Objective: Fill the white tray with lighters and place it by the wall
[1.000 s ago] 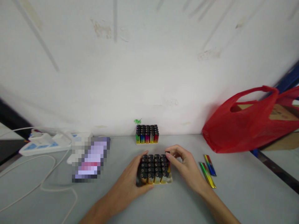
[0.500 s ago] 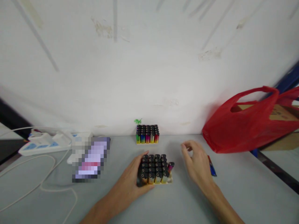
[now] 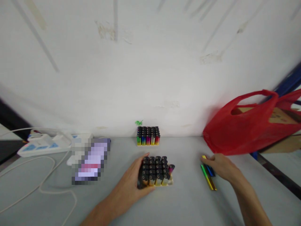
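My left hand (image 3: 131, 175) is wrapped round the left side of a white tray (image 3: 170, 182) filled with upright black-topped lighters (image 3: 155, 171). One pink lighter (image 3: 171, 169) leans at the tray's right side, where part of the tray is bare. Off to the right, my right hand (image 3: 219, 164) has its fingers closed at a few colourful lighters lying on the table, among them a green and gold one (image 3: 208, 179). Its thumb touches a yellow-ended lighter (image 3: 204, 157); the other fingertips are mostly hidden.
A second block of lighters (image 3: 148, 136) stands by the wall. At the left are a phone (image 3: 94, 160), a white power strip (image 3: 44, 146) and loose cables. A red bag (image 3: 244, 131) holding a cardboard box sits at the right.
My right hand has moved right to the loose lighters, and more of them now show. My left hand has stayed at the tray.
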`<state>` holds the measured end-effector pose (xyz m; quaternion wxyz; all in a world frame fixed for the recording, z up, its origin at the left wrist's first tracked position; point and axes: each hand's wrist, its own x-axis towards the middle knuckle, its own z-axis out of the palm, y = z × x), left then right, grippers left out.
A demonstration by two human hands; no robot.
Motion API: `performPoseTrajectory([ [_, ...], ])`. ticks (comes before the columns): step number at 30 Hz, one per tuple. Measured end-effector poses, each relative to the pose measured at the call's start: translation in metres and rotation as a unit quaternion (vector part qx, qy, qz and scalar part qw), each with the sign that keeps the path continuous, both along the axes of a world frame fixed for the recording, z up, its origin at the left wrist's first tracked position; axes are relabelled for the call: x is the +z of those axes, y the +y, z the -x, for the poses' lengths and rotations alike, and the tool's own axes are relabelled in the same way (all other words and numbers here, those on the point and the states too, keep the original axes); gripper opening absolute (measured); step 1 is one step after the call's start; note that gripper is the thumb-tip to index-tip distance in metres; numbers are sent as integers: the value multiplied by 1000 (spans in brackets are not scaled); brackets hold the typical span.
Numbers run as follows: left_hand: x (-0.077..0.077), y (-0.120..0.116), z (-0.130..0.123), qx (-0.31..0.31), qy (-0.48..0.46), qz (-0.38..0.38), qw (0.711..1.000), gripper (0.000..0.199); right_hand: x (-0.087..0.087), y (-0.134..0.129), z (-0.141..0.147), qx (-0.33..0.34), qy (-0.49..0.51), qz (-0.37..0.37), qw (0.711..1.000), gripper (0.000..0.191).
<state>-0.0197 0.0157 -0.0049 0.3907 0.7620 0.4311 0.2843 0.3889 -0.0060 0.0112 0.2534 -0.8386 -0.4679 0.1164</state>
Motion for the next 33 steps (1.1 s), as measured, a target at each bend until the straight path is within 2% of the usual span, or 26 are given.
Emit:
performPoseTrajectory([
  [2,0,1,-1,-1,1,2,1000,96,3,5,6,7,87,-57,995,42],
  [4,-1,1,-1,-3,2,2,1000,97,10,9,16,14,183,-120,976,44],
  [7,-3,0,-1,-4,-4,-6,1000,97,22,12,34,39,326,-204,922,50],
  [10,-4,0,-1,-2,-3,-10,1000,97,31,14,53,67,434,-243,865,49],
  [13,-4,1,-1,-1,-1,-13,1000,95,32,13,75,97,540,-229,804,43],
  [15,-3,1,-1,-3,-5,-15,1000,95,29,11,91,119,645,-192,730,35],
  [17,-3,0,-1,-4,-7,-14,1000,97,24,8,106,140,706,-163,675,29],
  [21,-3,-1,-1,-5,-2,-14,1000,99,17,1,129,170,742,-118,638,20],
  [23,-1,-1,-3,-5,-4,-15,1000,96,15,-1,136,187,759,-80,619,24],
  [25,1,-1,-4,-2,-7,-13,1000,94,12,-1,141,205,752,-57,623,42],
  [28,3,-1,-4,1,-9,-9,1000,95,6,-2,147,212,697,-60,682,65],
  [30,2,-1,-4,-1,-7,-15,1000,98,1,-3,151,202,668,-68,713,68],
  [33,-2,0,-3,-2,-1,-28,1000,97,-3,-5,156,188,658,-74,726,65],
])
